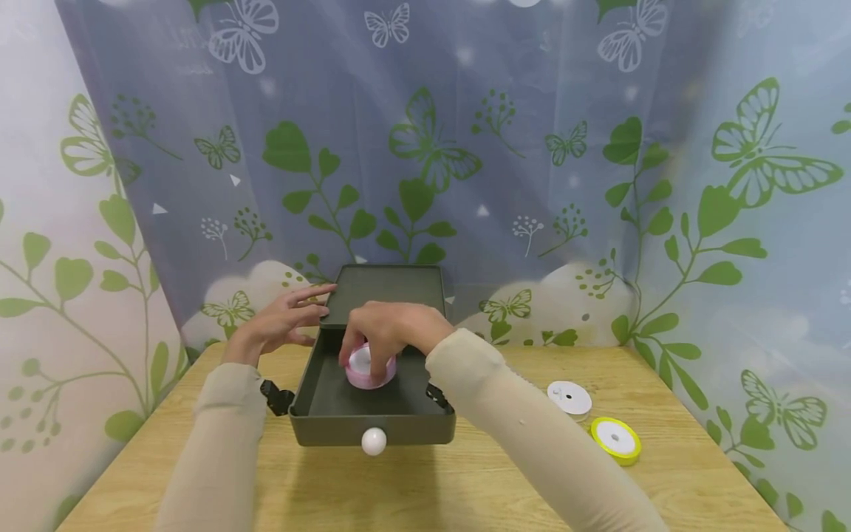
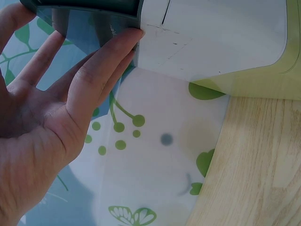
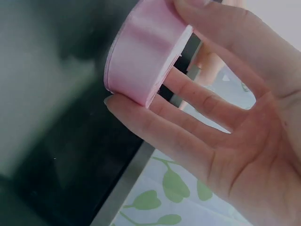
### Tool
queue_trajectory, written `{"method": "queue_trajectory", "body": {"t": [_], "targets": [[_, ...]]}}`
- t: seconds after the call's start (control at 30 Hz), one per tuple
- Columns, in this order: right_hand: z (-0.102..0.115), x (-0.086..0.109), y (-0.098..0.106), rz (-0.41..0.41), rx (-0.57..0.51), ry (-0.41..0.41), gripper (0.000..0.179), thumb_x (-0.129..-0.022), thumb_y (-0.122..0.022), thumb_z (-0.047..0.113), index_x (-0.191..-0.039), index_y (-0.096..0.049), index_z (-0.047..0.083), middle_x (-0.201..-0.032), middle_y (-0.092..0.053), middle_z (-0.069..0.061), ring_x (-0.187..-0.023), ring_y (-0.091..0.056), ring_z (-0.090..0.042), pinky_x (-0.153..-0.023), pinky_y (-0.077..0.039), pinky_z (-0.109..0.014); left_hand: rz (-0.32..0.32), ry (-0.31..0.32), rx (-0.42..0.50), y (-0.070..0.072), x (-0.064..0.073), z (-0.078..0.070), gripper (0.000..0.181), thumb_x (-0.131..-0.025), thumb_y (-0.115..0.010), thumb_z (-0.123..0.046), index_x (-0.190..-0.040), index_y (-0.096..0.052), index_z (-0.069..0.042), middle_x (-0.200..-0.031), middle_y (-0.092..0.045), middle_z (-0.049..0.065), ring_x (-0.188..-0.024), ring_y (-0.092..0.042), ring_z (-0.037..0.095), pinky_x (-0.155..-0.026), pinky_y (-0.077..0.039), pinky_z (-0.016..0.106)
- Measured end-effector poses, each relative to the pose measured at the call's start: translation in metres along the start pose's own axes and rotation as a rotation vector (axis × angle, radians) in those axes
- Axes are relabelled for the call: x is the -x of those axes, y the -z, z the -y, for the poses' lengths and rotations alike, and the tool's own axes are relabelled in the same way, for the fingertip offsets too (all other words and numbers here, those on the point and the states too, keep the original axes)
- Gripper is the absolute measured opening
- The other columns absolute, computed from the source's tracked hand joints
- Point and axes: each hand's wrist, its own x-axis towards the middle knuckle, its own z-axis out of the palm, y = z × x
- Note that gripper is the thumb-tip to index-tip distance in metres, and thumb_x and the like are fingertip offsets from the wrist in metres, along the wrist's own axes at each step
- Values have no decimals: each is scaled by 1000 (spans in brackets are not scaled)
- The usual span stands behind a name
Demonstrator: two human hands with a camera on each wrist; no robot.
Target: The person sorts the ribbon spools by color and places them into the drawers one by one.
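A dark grey drawer with a round white knob stands pulled out beneath a dark top. Over the drawer, my right hand grips a pink ribbon roll with a white centre. In the right wrist view, the thumb and fingers hold the roll from opposite sides above the dark drawer floor. My left hand has its fingers extended against the left edge of the top. The left wrist view shows its fingertips at the dark rim, above a white side panel.
To the right on the wooden table lie a white spool and a yellow-edged ribbon roll. Black wrist devices show at both wrists. Patterned curtains with leaves and butterflies enclose the back and sides.
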Motion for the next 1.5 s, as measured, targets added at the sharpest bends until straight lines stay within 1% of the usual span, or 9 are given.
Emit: {"method": "queue_trajectory", "body": {"t": [0.17,0.33,0.53,0.8,0.97,1.13,1.37,1.5], "targets": [[1,-4,-3,15,26,-6,46,-76,-91,17,-114,-80,40,-121,-70,11,-112,-60,-8,-89,-54,-23,4,-1,5,0,0,0,68,-108,-54,-27,-167,-21,-18,-173,-2,22,-154,-16,55,-99,-57,49],[2,-8,-4,26,32,-7,46,-77,-91,18,-116,-79,39,-124,-69,8,-112,-59,-7,-87,-55,-23,5,-3,8,0,1,0,67,-108,-53,-27,-167,-21,-18,-173,-2,22,-155,-15,55,-98,-58,48],[3,-13,-7,26,27,6,46,-77,-91,17,-117,-80,37,-123,-69,8,-113,-59,-7,-89,-54,-23,7,-2,5,-1,2,-1,68,-108,-54,-27,-167,-21,-18,-173,0,23,-155,-14,55,-101,-56,52],[4,-15,-13,34,15,-11,47,-76,-91,17,-116,-79,38,-127,-69,7,-118,-59,-9,-94,-55,-26,5,-3,-4,-2,2,-2,68,-108,-54,-28,-167,-21,-18,-173,0,24,-155,-15,55,-106,-53,59],[4,-17,-14,41,22,-13,47,-78,-91,17,-118,-79,38,-128,-68,7,-120,-59,-10,-96,-55,-29,4,-6,-8,-1,1,-1,68,-108,-54,-28,-167,-21,-18,-173,-1,24,-154,-15,55,-104,-54,57],[4,-17,-17,32,24,3,47,-78,-91,16,-119,-79,35,-128,-68,6,-122,-59,-13,-96,-55,-29,6,-7,-4,0,1,0,67,-108,-54,-28,-167,-21,-18,-173,0,24,-154,-15,55,-104,-54,56],[5,-17,-18,22,18,-8,46,-77,-91,13,-115,-79,36,-127,-67,6,-118,-58,-11,-93,-55,-29,2,-7,7,0,0,1,67,-108,-55,-29,-166,-23,-19,-173,-2,23,-155,-15,55,-99,-57,48],[5,-16,-18,28,18,-3,45,-76,-91,13,-114,-80,36,-128,-67,6,-120,-57,-12,-93,-55,-28,5,-9,7,0,0,1,67,-108,-55,-28,-166,-22,-18,-173,-1,24,-155,-14,55,-100,-57,50]]}}
